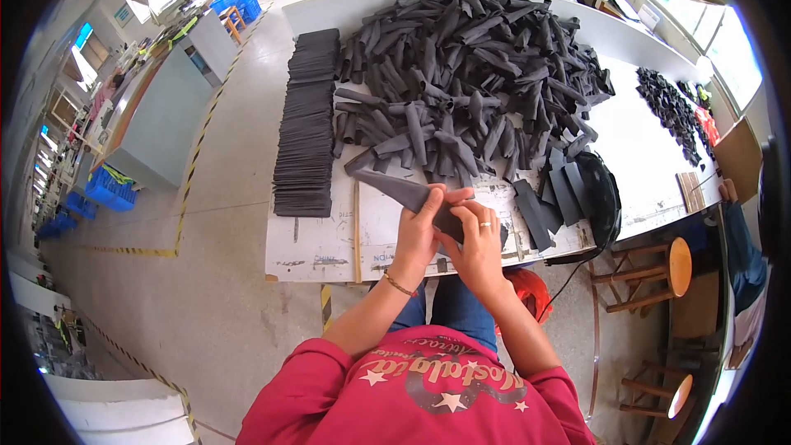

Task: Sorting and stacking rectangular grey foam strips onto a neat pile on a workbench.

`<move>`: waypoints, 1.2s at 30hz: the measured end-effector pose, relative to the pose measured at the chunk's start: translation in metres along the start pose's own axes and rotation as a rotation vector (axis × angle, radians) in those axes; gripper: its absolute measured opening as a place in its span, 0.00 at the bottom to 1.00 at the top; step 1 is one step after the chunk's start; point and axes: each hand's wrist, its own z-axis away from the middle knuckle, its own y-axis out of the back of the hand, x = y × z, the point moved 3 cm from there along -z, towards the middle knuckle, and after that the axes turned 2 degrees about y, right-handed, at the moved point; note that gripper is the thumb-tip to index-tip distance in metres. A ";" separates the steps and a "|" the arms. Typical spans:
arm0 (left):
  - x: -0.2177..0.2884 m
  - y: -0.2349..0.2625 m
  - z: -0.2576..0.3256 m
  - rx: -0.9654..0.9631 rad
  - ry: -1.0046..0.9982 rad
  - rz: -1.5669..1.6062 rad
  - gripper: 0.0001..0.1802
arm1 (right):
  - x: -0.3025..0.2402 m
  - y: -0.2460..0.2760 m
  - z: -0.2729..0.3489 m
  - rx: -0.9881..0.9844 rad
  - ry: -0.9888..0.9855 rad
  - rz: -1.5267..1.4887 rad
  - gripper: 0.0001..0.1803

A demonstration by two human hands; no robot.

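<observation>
Between my two hands, close to the table's front edge, is a dark grey fabric strip (394,189). Its long end reaches up and left toward the heap. My left hand (420,231) grips the strip with thumb and fingers. My right hand (473,235), with a ring on one finger, has its fingers bent around the strip's near end. Beyond them lies a large heap of rolled dark fabric pieces (461,74). A long neat stack of flat dark pieces (305,124) runs along the left side. Several flat pieces (535,214) lie right of my right hand.
The white table (301,255) has a raised back edge. A black round-edged object (606,198) with a cable sits at its right front. Small dark pieces (671,115) lie farther right. Wooden stools (678,268) and a red bag (530,295) are beside and below the table.
</observation>
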 end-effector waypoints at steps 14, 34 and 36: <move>-0.001 -0.009 0.006 0.036 0.000 -0.017 0.14 | -0.005 0.002 -0.009 -0.039 0.068 -0.007 0.20; 0.020 0.000 -0.001 0.176 -0.102 -0.074 0.16 | 0.011 0.023 0.015 -0.078 -0.038 -0.086 0.09; 0.018 -0.002 -0.002 0.197 -0.102 -0.069 0.17 | 0.008 0.026 0.014 -0.056 0.021 -0.078 0.09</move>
